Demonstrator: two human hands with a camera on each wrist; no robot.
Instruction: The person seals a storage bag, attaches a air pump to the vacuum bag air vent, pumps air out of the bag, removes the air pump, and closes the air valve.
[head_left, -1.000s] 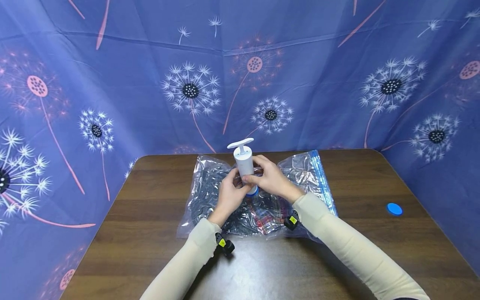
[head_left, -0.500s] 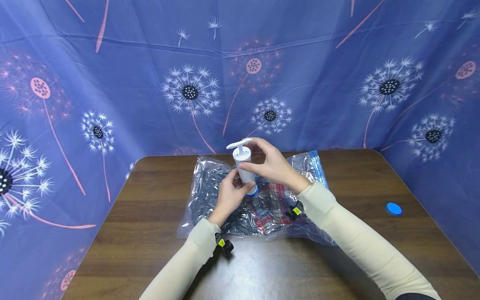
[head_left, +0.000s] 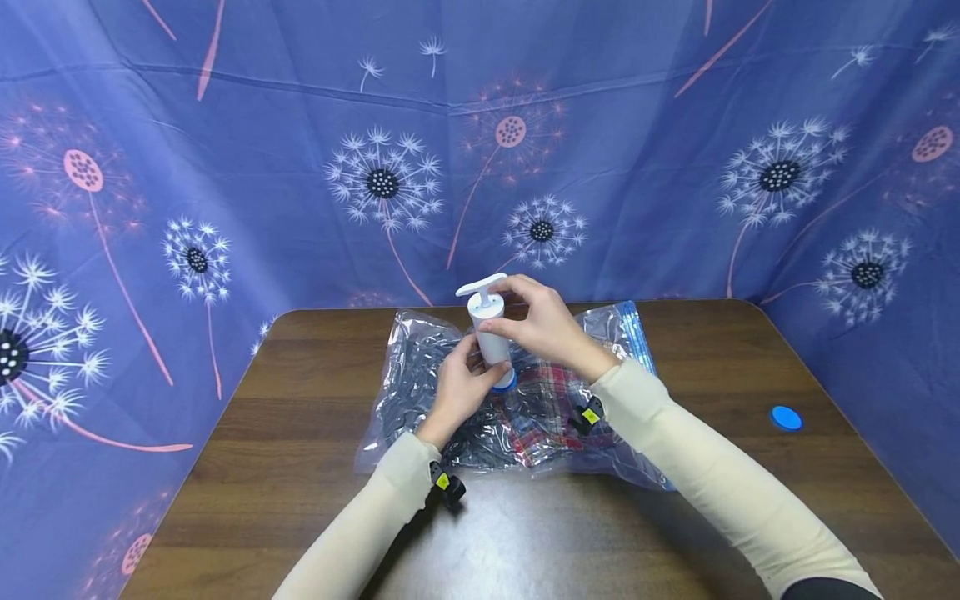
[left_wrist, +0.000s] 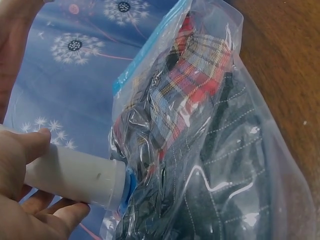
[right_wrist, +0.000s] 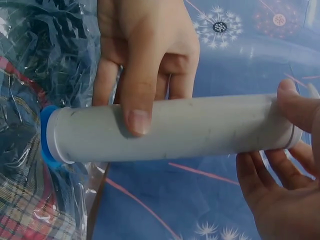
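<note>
A white hand pump (head_left: 495, 344) with a T-shaped handle (head_left: 480, 284) stands slightly tilted on the blue valve ring (right_wrist: 49, 136) of a clear plastic bag (head_left: 393, 417). My left hand (head_left: 457, 389) grips the lower part of the cylinder, thumb on the near side. Up at the cylinder's top end, my right hand (head_left: 549, 323) holds it between thumb and fingers, just below the handle, as the right wrist view also shows. Inside the bag are red plaid cloth (left_wrist: 192, 75) and dark cloth with pale stitched lines (left_wrist: 240, 165).
A blue round cap (head_left: 786, 418) lies by itself on the right side of the brown wooden table (head_left: 300, 433). Along the bag's right edge runs a blue zip strip (head_left: 636, 333). Behind the table hangs a blue curtain (head_left: 637, 208) with dandelion prints.
My right hand has moved up the pump, from around its middle to the top end below the handle. The left hand keeps its grip low on the cylinder.
</note>
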